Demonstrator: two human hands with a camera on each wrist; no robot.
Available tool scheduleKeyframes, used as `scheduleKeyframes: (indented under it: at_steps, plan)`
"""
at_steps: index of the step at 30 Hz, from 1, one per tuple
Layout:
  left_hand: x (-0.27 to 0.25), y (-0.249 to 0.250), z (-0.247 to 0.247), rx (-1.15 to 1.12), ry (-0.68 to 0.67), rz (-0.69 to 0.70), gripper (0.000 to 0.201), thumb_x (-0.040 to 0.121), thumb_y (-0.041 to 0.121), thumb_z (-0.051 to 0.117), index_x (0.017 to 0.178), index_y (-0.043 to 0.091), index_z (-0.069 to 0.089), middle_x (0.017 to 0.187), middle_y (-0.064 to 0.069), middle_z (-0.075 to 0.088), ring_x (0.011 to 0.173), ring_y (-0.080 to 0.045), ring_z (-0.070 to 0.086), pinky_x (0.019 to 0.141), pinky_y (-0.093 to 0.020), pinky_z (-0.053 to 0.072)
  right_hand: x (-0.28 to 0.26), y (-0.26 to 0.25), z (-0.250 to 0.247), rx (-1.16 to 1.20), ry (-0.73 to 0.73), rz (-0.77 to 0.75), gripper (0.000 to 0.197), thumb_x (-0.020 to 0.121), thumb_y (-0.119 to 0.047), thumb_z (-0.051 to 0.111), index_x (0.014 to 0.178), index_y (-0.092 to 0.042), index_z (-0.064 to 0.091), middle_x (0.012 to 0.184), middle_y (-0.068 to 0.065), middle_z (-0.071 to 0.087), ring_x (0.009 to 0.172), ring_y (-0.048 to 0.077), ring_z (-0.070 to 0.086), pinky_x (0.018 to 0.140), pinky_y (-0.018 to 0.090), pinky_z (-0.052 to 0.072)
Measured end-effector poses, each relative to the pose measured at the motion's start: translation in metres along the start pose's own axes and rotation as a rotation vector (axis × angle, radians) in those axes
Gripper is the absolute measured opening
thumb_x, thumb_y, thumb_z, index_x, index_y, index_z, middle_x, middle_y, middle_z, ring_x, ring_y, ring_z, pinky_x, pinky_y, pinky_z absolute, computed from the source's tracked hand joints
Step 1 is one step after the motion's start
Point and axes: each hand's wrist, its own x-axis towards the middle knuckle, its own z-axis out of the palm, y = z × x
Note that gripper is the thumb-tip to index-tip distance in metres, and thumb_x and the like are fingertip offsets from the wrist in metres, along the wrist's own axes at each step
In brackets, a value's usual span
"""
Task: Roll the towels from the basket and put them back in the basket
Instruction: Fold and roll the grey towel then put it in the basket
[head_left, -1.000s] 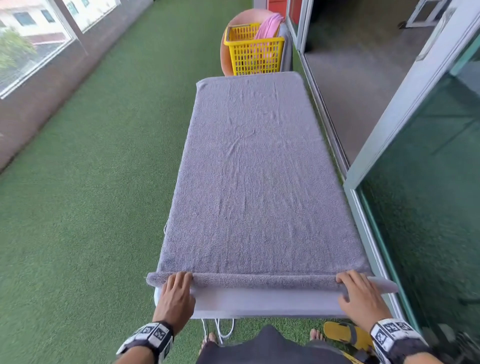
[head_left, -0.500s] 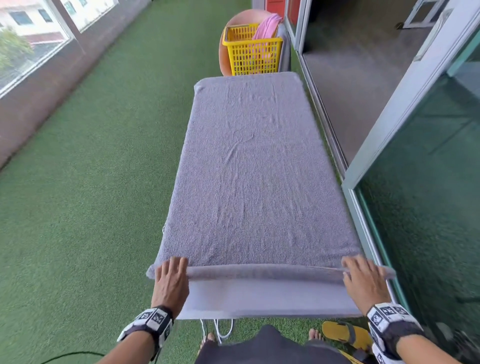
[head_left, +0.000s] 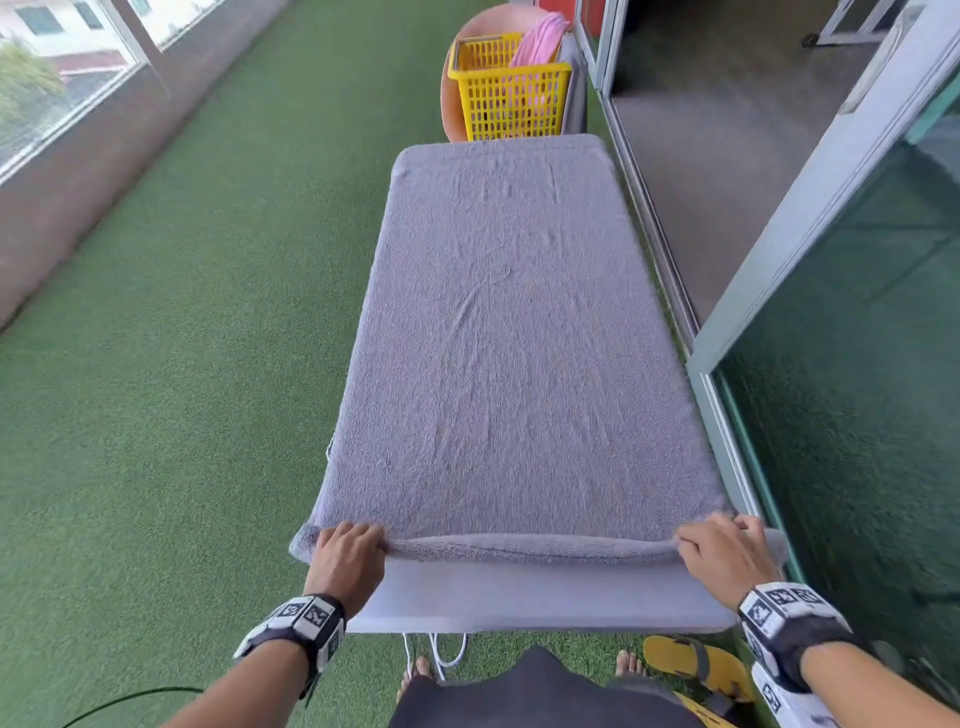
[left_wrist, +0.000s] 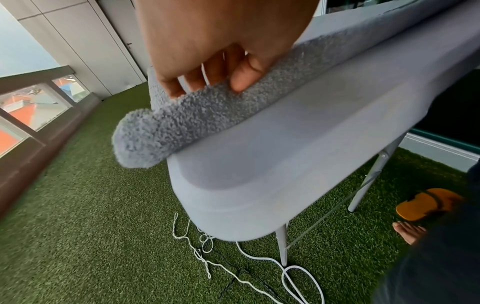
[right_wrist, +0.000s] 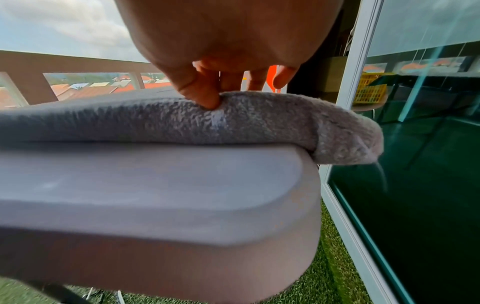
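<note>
A grey towel (head_left: 509, 338) lies spread along the white folding table (head_left: 540, 597), and its near edge is rolled into a thin roll (head_left: 530, 548). My left hand (head_left: 348, 551) grips the roll's left end, fingers curled over the top and thumb on the near side (left_wrist: 207, 82). My right hand (head_left: 722, 551) grips the right end, its thumb pressed into the roll (right_wrist: 228, 88). Both ends of the roll (left_wrist: 145, 139) (right_wrist: 345, 133) stick out past the table's sides. Beyond the table's far end stands the yellow basket (head_left: 511, 91) with a pink towel (head_left: 537, 41) in it.
Green artificial turf (head_left: 182, 364) covers the floor to the left. A sliding glass door and its frame (head_left: 737, 415) run close along the table's right side. White cords (left_wrist: 233, 267) lie under the table. A yellow sandal (head_left: 691, 665) and my bare feet are at the near end.
Both hands have moved away from me with the rolled edge. The roll is thicker, and more bare table shows at the near end.
</note>
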Motion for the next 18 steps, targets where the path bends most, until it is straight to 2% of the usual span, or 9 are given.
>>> scheduleKeyframes:
  at_steps: [2,3,5,6,9,12,14,16,18]
  plan:
    - [0.004,-0.003,0.003,-0.011,0.014,-0.050,0.033,0.079,0.020,0.029,0.082,0.017,0.062,0.079,-0.003,0.066,0.073,-0.026,0.060,0.071,-0.041,0.051,0.006,0.004,-0.002,0.062,0.107,0.011,0.019,0.086,-0.021,0.059,0.099,-0.033,0.065,0.095,-0.010,0.064,0.090,0.015,0.055,0.084,0.037,0.033]
    - [0.004,-0.002,0.007,-0.001,0.026,-0.074,0.042,0.080,0.014,0.028,0.097,0.011,0.065,0.094,-0.008,0.069,0.086,-0.030,0.064,0.084,-0.046,0.051,0.008,0.006,0.000,0.093,0.197,0.021,0.028,0.080,-0.013,0.068,0.105,-0.026,0.067,0.098,-0.005,0.064,0.087,0.019,0.058,0.080,0.039,0.041]
    - [-0.004,0.002,0.018,0.000,0.034,-0.088,0.056,0.080,0.004,0.025,0.123,0.000,0.060,0.125,-0.017,0.062,0.117,-0.036,0.058,0.112,-0.039,0.029,0.005,0.009,0.013,0.141,0.247,-0.004,0.034,0.075,-0.004,0.073,0.106,-0.017,0.071,0.098,-0.003,0.064,0.082,0.020,0.060,0.071,0.038,0.050]
    - [-0.013,0.005,0.024,-0.007,0.019,-0.072,0.059,0.080,0.002,0.024,0.130,-0.002,0.054,0.134,-0.017,0.054,0.126,-0.035,0.050,0.117,-0.032,0.015,0.000,0.010,0.024,0.144,0.251,-0.038,0.033,0.076,-0.003,0.073,0.107,-0.013,0.072,0.099,-0.002,0.064,0.083,0.019,0.061,0.072,0.037,0.052]
    - [-0.035,0.012,0.034,0.013,-0.042,-0.057,0.057,0.081,0.010,0.039,0.136,-0.004,0.046,0.140,-0.017,0.048,0.132,-0.032,0.044,0.115,-0.030,0.008,-0.020,0.006,0.047,0.060,0.287,-0.092,0.032,0.085,-0.013,0.062,0.116,-0.008,0.067,0.110,0.006,0.066,0.099,0.028,0.064,0.094,0.043,0.045]
    - [-0.024,0.016,0.026,0.037,0.000,-0.064,0.053,0.071,0.017,0.066,0.122,0.004,0.059,0.119,-0.013,0.065,0.112,-0.030,0.061,0.111,-0.043,0.029,-0.029,0.007,0.056,-0.030,0.265,-0.088,0.053,0.082,-0.034,0.039,0.121,-0.010,0.065,0.119,0.006,0.065,0.109,0.028,0.060,0.102,0.047,0.030]
    - [-0.010,0.015,0.016,0.042,-0.017,-0.051,0.048,0.063,0.010,0.077,0.107,0.012,0.061,0.102,-0.005,0.067,0.096,-0.026,0.063,0.101,-0.045,0.042,-0.021,0.005,0.047,-0.019,0.250,-0.038,0.043,0.078,-0.032,0.049,0.112,-0.015,0.069,0.112,0.004,0.068,0.103,0.026,0.060,0.096,0.047,0.032]
    - [0.002,0.014,0.007,0.032,-0.070,-0.056,0.038,0.059,0.002,0.077,0.089,0.018,0.061,0.085,0.001,0.064,0.079,-0.022,0.060,0.087,-0.041,0.049,-0.010,0.001,0.034,0.015,0.237,-0.005,0.030,0.067,-0.020,0.071,0.096,-0.022,0.070,0.096,-0.002,0.068,0.090,0.023,0.062,0.088,0.045,0.035]
    - [0.008,0.014,0.002,-0.010,-0.099,-0.063,0.026,0.064,0.000,0.072,0.077,0.020,0.061,0.075,0.003,0.063,0.069,-0.021,0.058,0.071,-0.038,0.052,-0.002,-0.003,0.020,0.040,0.181,-0.037,0.027,0.059,-0.017,0.077,0.082,-0.028,0.068,0.083,-0.008,0.065,0.081,0.020,0.061,0.085,0.043,0.036]
